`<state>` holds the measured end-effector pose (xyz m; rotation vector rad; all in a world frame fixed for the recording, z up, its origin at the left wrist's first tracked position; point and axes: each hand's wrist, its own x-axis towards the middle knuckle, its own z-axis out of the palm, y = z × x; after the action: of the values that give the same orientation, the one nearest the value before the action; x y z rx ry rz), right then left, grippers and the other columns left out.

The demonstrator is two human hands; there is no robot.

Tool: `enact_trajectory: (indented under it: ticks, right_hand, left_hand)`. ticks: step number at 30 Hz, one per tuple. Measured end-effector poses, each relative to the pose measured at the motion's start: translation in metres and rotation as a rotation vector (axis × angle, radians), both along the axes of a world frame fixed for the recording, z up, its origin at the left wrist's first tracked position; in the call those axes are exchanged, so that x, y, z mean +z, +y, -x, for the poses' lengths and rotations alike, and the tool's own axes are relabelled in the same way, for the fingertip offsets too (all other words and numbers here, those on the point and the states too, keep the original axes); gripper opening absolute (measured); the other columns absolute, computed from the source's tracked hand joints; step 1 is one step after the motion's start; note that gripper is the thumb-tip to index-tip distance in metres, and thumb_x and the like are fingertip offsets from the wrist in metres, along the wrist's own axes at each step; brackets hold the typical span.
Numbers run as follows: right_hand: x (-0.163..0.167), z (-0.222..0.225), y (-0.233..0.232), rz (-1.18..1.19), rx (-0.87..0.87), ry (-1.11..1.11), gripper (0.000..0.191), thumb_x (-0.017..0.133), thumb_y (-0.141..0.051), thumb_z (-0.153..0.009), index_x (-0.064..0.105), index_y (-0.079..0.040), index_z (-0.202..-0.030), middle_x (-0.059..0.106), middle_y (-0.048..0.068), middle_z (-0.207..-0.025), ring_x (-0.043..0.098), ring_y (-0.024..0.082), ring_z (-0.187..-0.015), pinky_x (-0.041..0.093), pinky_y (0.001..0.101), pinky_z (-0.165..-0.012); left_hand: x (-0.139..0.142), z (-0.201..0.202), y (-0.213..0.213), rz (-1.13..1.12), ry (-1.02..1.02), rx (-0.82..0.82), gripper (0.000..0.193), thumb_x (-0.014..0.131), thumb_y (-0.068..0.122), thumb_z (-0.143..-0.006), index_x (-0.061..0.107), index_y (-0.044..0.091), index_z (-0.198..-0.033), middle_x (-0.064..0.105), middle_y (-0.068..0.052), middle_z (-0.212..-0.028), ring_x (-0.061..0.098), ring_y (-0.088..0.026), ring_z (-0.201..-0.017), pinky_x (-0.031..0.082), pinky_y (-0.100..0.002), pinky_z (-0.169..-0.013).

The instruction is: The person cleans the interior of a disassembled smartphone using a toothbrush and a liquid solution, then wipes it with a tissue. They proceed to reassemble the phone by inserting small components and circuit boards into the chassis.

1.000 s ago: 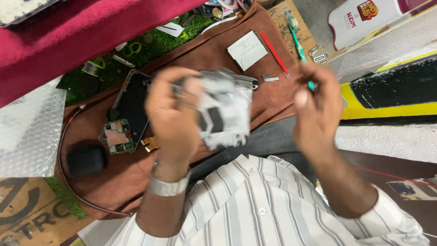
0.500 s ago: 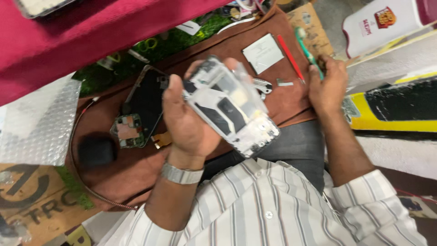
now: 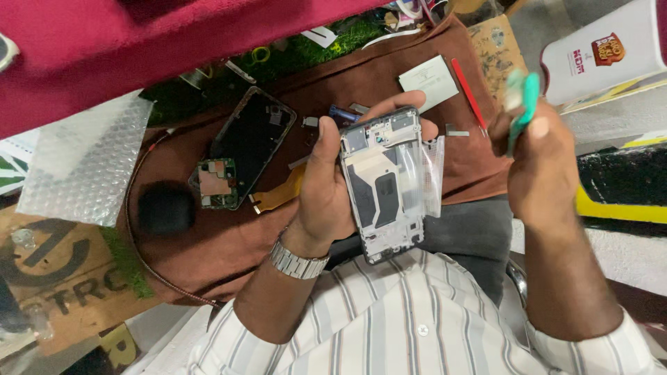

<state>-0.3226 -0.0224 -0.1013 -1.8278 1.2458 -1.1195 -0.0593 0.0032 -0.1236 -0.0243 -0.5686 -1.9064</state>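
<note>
Silver-grey and stripped bare, the phone frame [image 3: 383, 184] sits upright in the left hand [image 3: 330, 187], thumb along its left edge and fingertips curling over the far end, so the hand is clamped on it above the lap. A clear film [image 3: 427, 177] hangs off the frame's right side, partly loose. The right hand [image 3: 542, 167] is closed on a green tool [image 3: 522, 104], held up to the right and well apart from the frame; the tool is blurred, so its tip cannot be made out.

On the brown mat [image 3: 229, 243] further left lie a dark phone body [image 3: 251, 139], a small green circuit board [image 3: 215, 184] just beside it, and an orange flex cable [image 3: 278, 196]. A white card [image 3: 429, 75] and a red stick [image 3: 470, 94] lie at the far side.

To work the frame well, it seems wise to keep it braced against the palm and bring the tool in flat along an edge, not point-first, since thin frames bend and the film would tear if snagged. Steadying the wrist on the lap should help, and small parts on the mat are best kept clear of the elbows.
</note>
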Motion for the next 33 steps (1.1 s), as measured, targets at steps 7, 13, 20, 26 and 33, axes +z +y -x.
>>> enact_trajectory:
  ticks: [7, 13, 20, 26, 33]
  right_hand:
    - [0.052, -0.044, 0.016, 0.305, 0.045, 0.356, 0.046, 0.038, -0.032, -0.117, 0.057, 0.001, -0.091, 0.055, 0.016, -0.077, 0.055, 0.033, -0.073, 0.039, 0.0378, -0.072]
    - [0.071, -0.056, 0.031, 0.483, 0.119, 0.517, 0.045, 0.042, -0.028, -0.112, 0.057, -0.003, -0.078, 0.056, 0.015, -0.074, 0.054, 0.036, -0.07, 0.035, 0.0458, -0.069]
    - [0.09, -0.043, 0.019, 0.518, 0.018, 0.598, 0.045, 0.046, -0.03, -0.114, 0.056, -0.007, -0.076, 0.053, 0.011, -0.07, 0.048, 0.03, -0.067, 0.032, 0.0406, -0.069]
    - [0.083, -0.043, 0.022, 0.567, 0.08, 0.502, 0.042, 0.043, -0.031, -0.111, 0.058, -0.007, -0.08, 0.057, 0.01, -0.075, 0.051, 0.03, -0.07, 0.035, 0.0423, -0.072]
    - [0.086, -0.05, 0.022, 0.692, 0.117, 0.546, 0.044, 0.042, -0.032, -0.113, 0.059, -0.005, -0.083, 0.057, 0.012, -0.08, 0.053, 0.033, -0.074, 0.038, 0.0458, -0.075]
  left_hand:
    - [0.029, -0.013, 0.005, 0.563, -0.792, 0.423, 0.109, 0.012, 0.086, -0.099, 0.048, -0.003, -0.15, 0.064, -0.012, -0.132, 0.058, -0.02, -0.123, 0.043, -0.036, -0.115]
    - [0.052, -0.014, 0.021, 0.715, -0.906, 0.408, 0.106, 0.01, 0.083, -0.097, 0.053, -0.006, -0.136, 0.061, -0.023, -0.137, 0.058, -0.032, -0.129, 0.045, -0.044, -0.116]
    - [0.063, -0.02, 0.031, 0.786, -0.95, 0.46, 0.106, 0.013, 0.083, -0.102, 0.053, -0.003, -0.15, 0.063, -0.018, -0.142, 0.062, -0.029, -0.129, 0.051, -0.037, -0.114]
    - [0.08, -0.025, 0.042, 0.767, -0.971, 0.438, 0.116, 0.013, 0.091, -0.091, 0.051, -0.007, -0.14, 0.059, -0.021, -0.143, 0.057, -0.035, -0.136, 0.046, -0.045, -0.118]
    - [0.086, -0.026, 0.034, 0.793, -0.967, 0.48, 0.116, 0.02, 0.092, -0.089, 0.054, -0.008, -0.136, 0.059, -0.023, -0.143, 0.06, -0.037, -0.136, 0.048, -0.046, -0.118]
